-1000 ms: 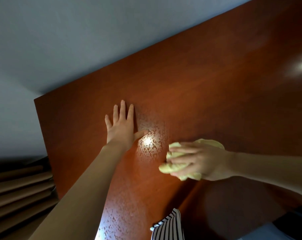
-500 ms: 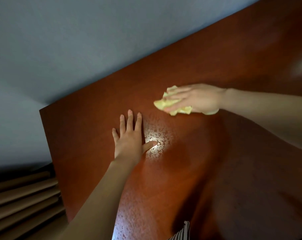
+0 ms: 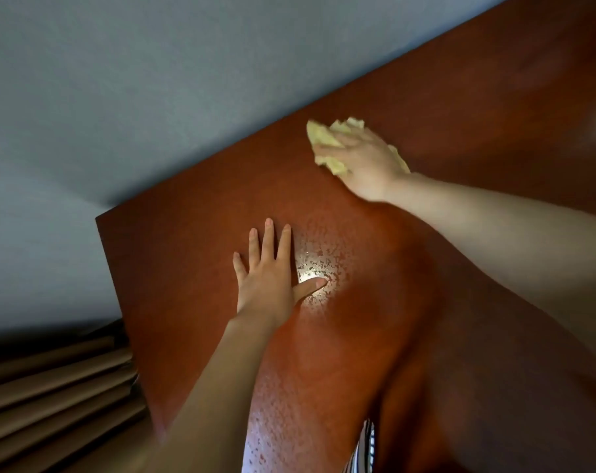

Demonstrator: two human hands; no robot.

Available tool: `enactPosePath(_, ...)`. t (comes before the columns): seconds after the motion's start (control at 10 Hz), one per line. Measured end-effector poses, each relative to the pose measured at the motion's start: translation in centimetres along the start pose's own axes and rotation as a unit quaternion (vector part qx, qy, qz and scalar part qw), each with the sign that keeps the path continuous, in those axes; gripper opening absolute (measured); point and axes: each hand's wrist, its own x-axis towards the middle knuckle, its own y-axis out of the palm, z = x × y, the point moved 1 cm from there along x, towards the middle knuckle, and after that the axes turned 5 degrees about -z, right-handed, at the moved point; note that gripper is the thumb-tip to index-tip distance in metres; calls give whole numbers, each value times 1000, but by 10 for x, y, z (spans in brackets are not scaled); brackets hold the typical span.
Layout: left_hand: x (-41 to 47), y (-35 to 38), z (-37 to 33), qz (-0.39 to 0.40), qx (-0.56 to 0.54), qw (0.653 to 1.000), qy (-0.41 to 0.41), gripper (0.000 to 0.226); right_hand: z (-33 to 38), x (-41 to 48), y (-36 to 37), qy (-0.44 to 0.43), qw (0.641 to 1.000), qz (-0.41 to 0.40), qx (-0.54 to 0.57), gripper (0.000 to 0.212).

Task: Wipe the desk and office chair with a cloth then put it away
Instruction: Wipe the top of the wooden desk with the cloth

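Grey-blue wall (image 3: 153, 97) behind a red-brown desk (image 3: 460, 97) whose far edge meets it; folded brown cardboard (image 3: 51, 387) lies low at left. Head view only: left hand (image 3: 269, 285) lies flat on the desk, fingers straight and spread, holding nothing, thumb at the edge of a glare patch with speckled damp film; same spot as a second ago, so it's just bracing. Right hand (image 3: 364, 158) presses on the yellow cloth (image 3: 323, 138), which is bunched under the palm and fingers with corners sticking out past the fingertips; fingers look laid over it rather than wrapped, though blur hides the detail. Change: a second ago the cloth was near the body by the left thumb; now it's at the far edge near the wall; one outward stroke done. Judgement: desk wipe is mid-pass, speckled patch not yet cleared; chair not in view, so not started as far as I can tell.
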Motion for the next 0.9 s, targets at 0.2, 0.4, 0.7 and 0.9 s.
enactPosePath(0.2, -31, 10, -14, 26, 45, 998, 40, 112, -1, -129, 14, -148, 984, 95, -38, 55)
enactPosePath(0.4, -65, 20, -41, 53, 72, 989, 120, 129, 6, -236, 29, -143, 980, 128, -54, 47)
enactPosePath(0.7, -139, 48, -48, 58, 134, 960, 239, 132, 62, -361, 44, -95, 993, 66, -20, 51)
enactPosePath(0.9, -182, 75, -52, 73, 170, 940, 285, 133, 100, -431, 68, -68, 996, 59, -1, 55)
